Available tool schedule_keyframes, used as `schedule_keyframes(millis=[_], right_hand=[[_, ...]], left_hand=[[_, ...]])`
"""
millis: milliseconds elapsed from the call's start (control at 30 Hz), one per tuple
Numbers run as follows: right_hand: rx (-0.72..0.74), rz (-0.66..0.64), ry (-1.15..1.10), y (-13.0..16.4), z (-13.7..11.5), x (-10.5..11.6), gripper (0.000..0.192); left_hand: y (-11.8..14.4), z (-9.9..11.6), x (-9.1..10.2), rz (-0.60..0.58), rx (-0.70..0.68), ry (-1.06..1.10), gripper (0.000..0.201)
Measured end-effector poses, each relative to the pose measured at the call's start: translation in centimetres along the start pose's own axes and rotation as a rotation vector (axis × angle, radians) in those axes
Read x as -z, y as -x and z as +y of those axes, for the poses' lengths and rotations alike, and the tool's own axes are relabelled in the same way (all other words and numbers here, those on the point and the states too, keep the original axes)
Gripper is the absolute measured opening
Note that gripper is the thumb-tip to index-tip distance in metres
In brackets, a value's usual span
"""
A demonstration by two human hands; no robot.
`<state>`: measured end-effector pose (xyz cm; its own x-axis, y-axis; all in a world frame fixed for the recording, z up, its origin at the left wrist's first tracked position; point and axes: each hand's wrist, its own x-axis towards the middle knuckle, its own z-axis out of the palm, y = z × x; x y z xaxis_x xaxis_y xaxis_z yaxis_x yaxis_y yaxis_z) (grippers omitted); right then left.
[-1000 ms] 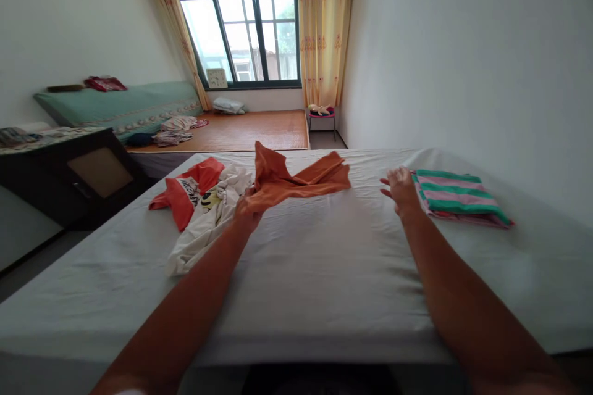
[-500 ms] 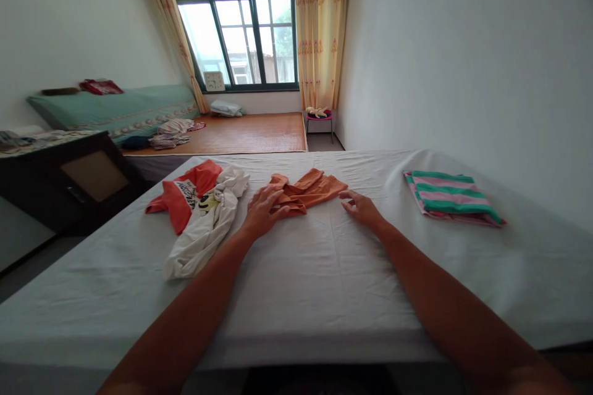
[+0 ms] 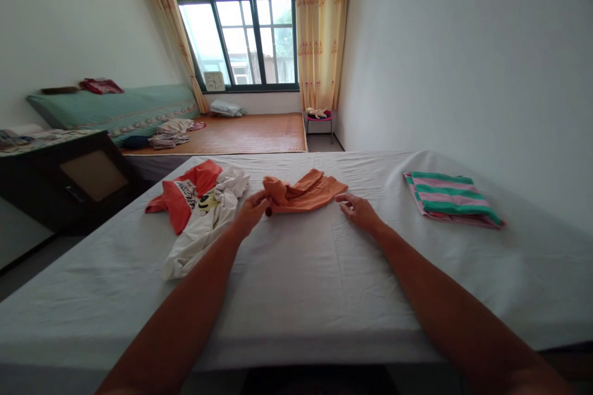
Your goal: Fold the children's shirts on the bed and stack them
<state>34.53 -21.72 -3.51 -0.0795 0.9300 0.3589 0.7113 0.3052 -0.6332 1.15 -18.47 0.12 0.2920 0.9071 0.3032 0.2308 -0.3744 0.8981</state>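
A small pair of orange pants [image 3: 303, 196] lies crumpled on the white sheet [image 3: 296, 296], its legs pointing right. Its left end is pinched between the thumb and fingers of my left hand [image 3: 251, 211]. Just off the right end of the pants, my right hand [image 3: 359, 211] hovers low with loosely bent fingers apart, holding nothing. Beside my left forearm lie a crumpled white shirt [image 3: 204, 241] with a yellow print and a red-orange shirt [image 3: 204, 179] with lettering, partly under the white one.
A folded green-and-pink striped cloth [image 3: 451, 194] sits on the sheet at the right, near the wall. Beyond the sheet are a bed with a brown mat [image 3: 259, 133], a dark cabinet [image 3: 69, 179] and a small stool [image 3: 319, 116].
My left hand has gone from lying flat on the orange pants to pinching their left end, which is pulled slightly left. My right hand has barely moved.
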Motion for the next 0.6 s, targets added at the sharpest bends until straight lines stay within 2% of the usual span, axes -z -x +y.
schedule_keyframes(millis=[67, 133, 200, 267, 300, 333, 367, 400, 467, 533, 600], right_hand=[[0.010, 0.032, 0.010, -0.2, 0.2, -0.1, 0.027], [0.026, 0.096, 0.048, -0.4, 0.2, -0.4, 0.028], [0.082, 0.160, 0.118, -0.8, -0.2, -0.9, 0.030], [0.172, 0.162, 0.196, -1.2, -1.2, -1.7, 0.032], [0.211, 0.127, 0.232, -1.3, -1.7, -2.2, 0.034], [0.237, 0.075, 0.265, -1.3, -2.3, -2.8, 0.036], [0.249, 0.014, 0.298, -1.3, -2.9, -3.3, 0.039], [0.251, -0.042, 0.332, -1.3, -3.5, -3.8, 0.042], [0.245, -0.121, 0.390, -1.3, -4.4, -4.4, 0.046], [0.248, -0.158, 0.421, -1.3, -4.9, -4.6, 0.036], [0.250, -0.165, 0.443, -1.3, -5.1, -4.5, 0.026]], left_hand=[[0.2, 0.1, 0.4, -0.026, 0.043, 0.289, 0.027], [0.6, 0.6, 0.9, -0.149, 0.068, 0.379, 0.030], [1.1, 1.5, 1.5, -0.442, 0.071, 0.312, 0.032], [1.4, 2.5, 2.2, -0.773, 0.045, 0.198, 0.032], [1.5, 2.9, 2.6, -0.890, 0.032, 0.153, 0.033], [1.5, 3.2, 2.8, -0.941, 0.029, 0.128, 0.034], [1.5, 3.3, 3.0, -0.923, 0.037, 0.121, 0.034], [1.5, 3.3, 3.1, -0.849, 0.057, 0.126, 0.035], [1.4, 2.7, 2.8, -0.612, 0.092, 0.131, 0.038], [1.2, 1.9, 2.0, -0.384, 0.064, 0.080, 0.041], [1.2, 1.4, 0.9, -0.296, -0.014, -0.037, 0.048]])
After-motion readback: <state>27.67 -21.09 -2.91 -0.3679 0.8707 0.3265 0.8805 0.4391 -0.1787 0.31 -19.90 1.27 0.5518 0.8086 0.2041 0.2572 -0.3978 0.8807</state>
